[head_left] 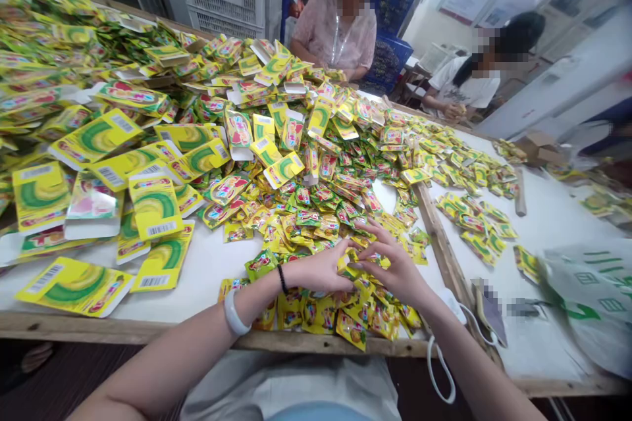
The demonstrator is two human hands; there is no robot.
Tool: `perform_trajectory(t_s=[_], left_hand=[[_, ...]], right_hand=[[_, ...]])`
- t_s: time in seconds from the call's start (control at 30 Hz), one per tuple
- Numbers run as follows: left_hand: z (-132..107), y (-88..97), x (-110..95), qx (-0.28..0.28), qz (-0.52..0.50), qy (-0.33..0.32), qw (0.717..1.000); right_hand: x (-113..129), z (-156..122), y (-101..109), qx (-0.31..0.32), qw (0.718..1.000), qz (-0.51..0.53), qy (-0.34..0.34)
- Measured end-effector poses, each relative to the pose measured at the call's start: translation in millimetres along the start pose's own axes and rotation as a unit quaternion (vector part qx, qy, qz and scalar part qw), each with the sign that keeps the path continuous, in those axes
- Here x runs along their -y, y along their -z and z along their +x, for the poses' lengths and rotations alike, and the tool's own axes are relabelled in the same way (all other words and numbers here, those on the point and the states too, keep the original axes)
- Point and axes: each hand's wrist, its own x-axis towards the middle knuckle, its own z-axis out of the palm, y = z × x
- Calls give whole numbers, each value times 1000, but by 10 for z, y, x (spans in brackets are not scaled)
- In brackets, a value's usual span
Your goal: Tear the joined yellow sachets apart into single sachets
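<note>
Forearms [172, 348] reach, left of wooden divider [439, 243], to yellow sachets [316, 314]; left hand [323, 271], right hand [397, 270]: fingers half-curled, grip cannot be told.

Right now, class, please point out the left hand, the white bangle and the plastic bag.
Left hand [323, 271], head view: back of the hand.
White bangle [235, 314], head view: front of the band.
Plastic bag [598, 322], head view: its printed side.

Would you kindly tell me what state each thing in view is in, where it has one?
Left hand: fingers curled at the sachets, hold unclear.
Right hand: fingers bent and spread.
Sachets: loosely heaped.
Yellow cartons: loosely scattered, overlapping, some flaps open.
Plastic bag: crumpled.
White cable: looped over the table edge.
Blue crates: stacked.
</note>
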Motion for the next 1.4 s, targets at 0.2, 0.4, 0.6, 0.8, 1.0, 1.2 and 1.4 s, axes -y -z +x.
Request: perform_trajectory(t_s=[0.2, 0.4, 0.6, 0.8, 1.0, 1.2, 1.4], left_hand=[[62, 47, 107, 41, -29, 22, 998], [75, 39, 130, 57, -62, -30, 996], [65, 27, 64, 104, -105, 21, 989], [73, -2, 96, 80, -73, -15, 994], [16, -76, 24, 47, -39, -20, 998], [-73, 587, 12, -183, 215, -99, 954], [-111, 934, 220, -177, 259, 8, 950]], right_hand=[[-20, 50, -24, 27, 999, 15, 20], [32, 15, 99, 110, 987, 112, -37], [45, -9, 47, 114, 985, 119, -42], [16, -50, -50, 155, 974, 158, -54], [39, -195, 24, 116, 990, 74, -36], [-523, -272, 933, -343, 903, -253, -45], [-542, 279, 337, -77, 922, -361, 115]])
